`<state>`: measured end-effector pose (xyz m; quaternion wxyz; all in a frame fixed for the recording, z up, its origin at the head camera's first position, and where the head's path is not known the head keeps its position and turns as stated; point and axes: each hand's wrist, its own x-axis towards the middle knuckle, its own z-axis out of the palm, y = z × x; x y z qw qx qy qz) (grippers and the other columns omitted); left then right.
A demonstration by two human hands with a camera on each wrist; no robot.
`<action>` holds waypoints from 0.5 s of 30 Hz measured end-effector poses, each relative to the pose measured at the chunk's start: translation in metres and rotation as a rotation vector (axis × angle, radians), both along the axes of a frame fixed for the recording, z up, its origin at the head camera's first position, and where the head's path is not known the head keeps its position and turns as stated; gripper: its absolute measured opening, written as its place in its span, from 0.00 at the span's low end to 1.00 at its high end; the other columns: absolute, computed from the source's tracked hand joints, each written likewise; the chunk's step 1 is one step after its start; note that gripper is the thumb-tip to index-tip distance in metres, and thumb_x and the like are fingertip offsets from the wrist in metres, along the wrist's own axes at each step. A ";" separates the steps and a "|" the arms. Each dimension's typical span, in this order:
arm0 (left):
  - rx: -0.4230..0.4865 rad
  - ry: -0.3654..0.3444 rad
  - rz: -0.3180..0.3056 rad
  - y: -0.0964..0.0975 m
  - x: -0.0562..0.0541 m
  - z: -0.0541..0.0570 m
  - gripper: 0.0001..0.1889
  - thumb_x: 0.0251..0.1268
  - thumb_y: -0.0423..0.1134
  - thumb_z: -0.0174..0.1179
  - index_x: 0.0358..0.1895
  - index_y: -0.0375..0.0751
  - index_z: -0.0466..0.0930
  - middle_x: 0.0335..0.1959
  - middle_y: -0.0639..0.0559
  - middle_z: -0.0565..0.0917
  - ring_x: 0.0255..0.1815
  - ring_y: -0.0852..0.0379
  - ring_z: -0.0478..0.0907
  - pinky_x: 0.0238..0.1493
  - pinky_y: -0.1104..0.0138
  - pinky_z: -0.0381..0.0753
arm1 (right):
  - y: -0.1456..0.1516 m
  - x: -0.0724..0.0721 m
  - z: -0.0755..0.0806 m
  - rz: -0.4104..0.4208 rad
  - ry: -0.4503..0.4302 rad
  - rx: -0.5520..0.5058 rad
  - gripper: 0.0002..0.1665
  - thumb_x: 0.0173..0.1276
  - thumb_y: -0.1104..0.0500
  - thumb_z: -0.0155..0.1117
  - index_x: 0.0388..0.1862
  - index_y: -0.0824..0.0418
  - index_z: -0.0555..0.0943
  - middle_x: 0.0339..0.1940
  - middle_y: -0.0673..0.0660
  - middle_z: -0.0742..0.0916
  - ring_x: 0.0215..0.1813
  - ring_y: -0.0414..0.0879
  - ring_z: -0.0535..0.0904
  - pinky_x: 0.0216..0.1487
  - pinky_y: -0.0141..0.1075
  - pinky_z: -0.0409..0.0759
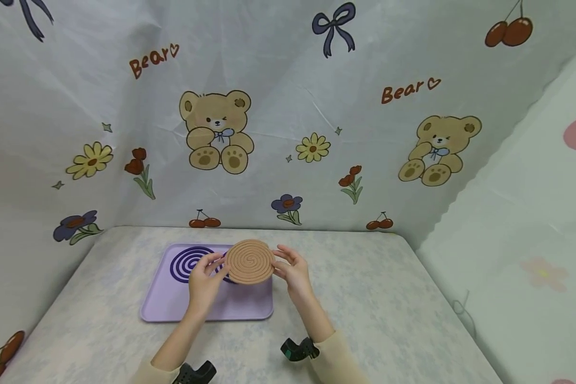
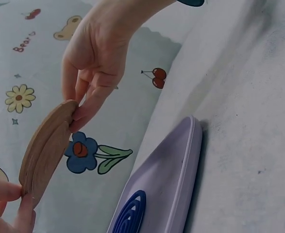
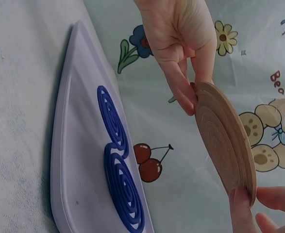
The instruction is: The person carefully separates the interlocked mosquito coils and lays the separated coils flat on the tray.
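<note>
A round tan disc with a spiral groove across its face is held up between both hands, tilted over a lilac tray. My left hand pinches its left edge between thumb and fingers. On the opposite edge, my right hand pinches it the same way. Both wrist views show the disc from the side, its rim stepped in layers. Beneath it, a dark blue double spiral lies on the tray; in the head view the disc and left hand cover part of it.
The tray stands on a pale mottled tabletop, left of its middle. A cloth wall printed with bears and flowers rises behind the table. Dark cameras are strapped at both wrists, over cream sleeves.
</note>
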<state>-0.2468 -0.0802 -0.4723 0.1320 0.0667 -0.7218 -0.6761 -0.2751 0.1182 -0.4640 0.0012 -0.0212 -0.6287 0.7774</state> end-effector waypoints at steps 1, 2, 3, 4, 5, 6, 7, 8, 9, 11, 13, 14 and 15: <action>-0.009 -0.009 0.003 -0.003 0.002 0.001 0.19 0.59 0.27 0.62 0.54 0.30 0.74 0.57 0.38 0.77 0.60 0.44 0.77 0.62 0.60 0.76 | -0.002 0.002 0.000 0.008 -0.002 -0.002 0.27 0.60 0.75 0.59 0.61 0.71 0.71 0.48 0.59 0.84 0.36 0.37 0.83 0.37 0.28 0.84; -0.022 -0.017 0.008 -0.005 0.005 0.002 0.19 0.59 0.28 0.62 0.54 0.31 0.74 0.57 0.39 0.77 0.61 0.45 0.77 0.60 0.64 0.77 | -0.004 0.004 0.001 0.015 -0.004 -0.002 0.28 0.59 0.75 0.59 0.60 0.70 0.71 0.47 0.58 0.84 0.35 0.37 0.83 0.37 0.28 0.84; -0.029 -0.019 0.010 -0.007 0.007 0.003 0.19 0.59 0.28 0.62 0.54 0.31 0.74 0.56 0.38 0.78 0.61 0.45 0.76 0.57 0.68 0.79 | -0.005 0.005 0.002 0.020 -0.009 -0.001 0.28 0.59 0.75 0.59 0.60 0.70 0.72 0.47 0.57 0.84 0.34 0.37 0.83 0.37 0.28 0.84; -0.037 -0.025 0.014 -0.009 0.010 0.005 0.18 0.59 0.28 0.62 0.54 0.32 0.75 0.56 0.39 0.78 0.61 0.45 0.76 0.55 0.73 0.79 | -0.006 0.007 0.003 0.029 -0.009 0.000 0.28 0.59 0.75 0.59 0.61 0.70 0.71 0.48 0.58 0.84 0.34 0.36 0.83 0.36 0.28 0.84; -0.035 -0.024 0.015 -0.010 0.011 0.007 0.18 0.59 0.29 0.63 0.53 0.32 0.75 0.56 0.39 0.78 0.61 0.45 0.76 0.53 0.77 0.78 | -0.007 0.008 0.003 0.038 -0.004 0.000 0.28 0.59 0.75 0.59 0.61 0.71 0.71 0.50 0.60 0.83 0.34 0.36 0.83 0.37 0.28 0.84; -0.029 -0.023 0.017 -0.011 0.013 0.009 0.18 0.59 0.29 0.62 0.53 0.31 0.75 0.56 0.39 0.78 0.60 0.49 0.78 0.51 0.81 0.77 | -0.008 0.009 0.004 0.049 0.002 0.002 0.29 0.60 0.75 0.59 0.62 0.71 0.70 0.51 0.62 0.83 0.34 0.36 0.83 0.37 0.28 0.84; -0.018 -0.019 0.018 -0.012 0.014 0.010 0.18 0.59 0.29 0.62 0.53 0.31 0.74 0.56 0.38 0.78 0.57 0.55 0.79 0.49 0.84 0.76 | -0.009 0.012 0.009 0.057 0.003 0.001 0.29 0.60 0.75 0.58 0.62 0.72 0.69 0.53 0.64 0.82 0.34 0.36 0.83 0.38 0.28 0.84; -0.008 -0.020 0.017 -0.013 0.015 0.012 0.18 0.60 0.29 0.62 0.54 0.31 0.74 0.57 0.38 0.77 0.57 0.56 0.79 0.48 0.85 0.75 | -0.010 0.013 0.010 0.063 0.008 0.001 0.29 0.60 0.75 0.58 0.63 0.72 0.69 0.55 0.66 0.81 0.34 0.35 0.83 0.38 0.28 0.84; 0.003 -0.024 0.013 -0.014 0.015 0.014 0.19 0.60 0.29 0.62 0.54 0.31 0.73 0.58 0.39 0.76 0.57 0.57 0.79 0.48 0.86 0.75 | -0.011 0.013 0.011 0.069 0.012 0.000 0.29 0.61 0.75 0.58 0.63 0.72 0.69 0.56 0.67 0.80 0.35 0.35 0.83 0.39 0.28 0.84; 0.034 -0.034 0.006 -0.016 0.017 0.018 0.19 0.60 0.29 0.62 0.55 0.30 0.72 0.59 0.38 0.75 0.54 0.62 0.80 0.47 0.86 0.75 | -0.012 0.015 0.013 0.076 0.020 -0.003 0.29 0.61 0.75 0.58 0.63 0.72 0.68 0.57 0.68 0.79 0.35 0.35 0.83 0.39 0.28 0.84; 0.041 -0.054 0.001 -0.018 0.019 0.021 0.20 0.60 0.29 0.62 0.56 0.31 0.72 0.59 0.37 0.76 0.49 0.67 0.81 0.45 0.85 0.76 | -0.013 0.016 0.015 0.077 0.021 -0.014 0.29 0.61 0.75 0.58 0.63 0.71 0.69 0.57 0.67 0.79 0.35 0.35 0.83 0.39 0.28 0.84; 0.039 -0.067 -0.003 -0.020 0.020 0.023 0.20 0.60 0.30 0.62 0.56 0.32 0.72 0.58 0.37 0.77 0.49 0.66 0.81 0.45 0.84 0.77 | -0.014 0.015 0.013 0.074 0.022 -0.022 0.29 0.61 0.75 0.58 0.63 0.71 0.69 0.56 0.66 0.80 0.35 0.35 0.83 0.40 0.28 0.84; 0.040 -0.075 -0.004 -0.021 0.022 0.024 0.20 0.60 0.30 0.62 0.56 0.32 0.72 0.57 0.36 0.78 0.45 0.69 0.81 0.45 0.83 0.78 | -0.014 0.016 0.014 0.075 0.025 -0.027 0.29 0.61 0.75 0.59 0.62 0.71 0.69 0.56 0.66 0.80 0.35 0.36 0.83 0.39 0.28 0.84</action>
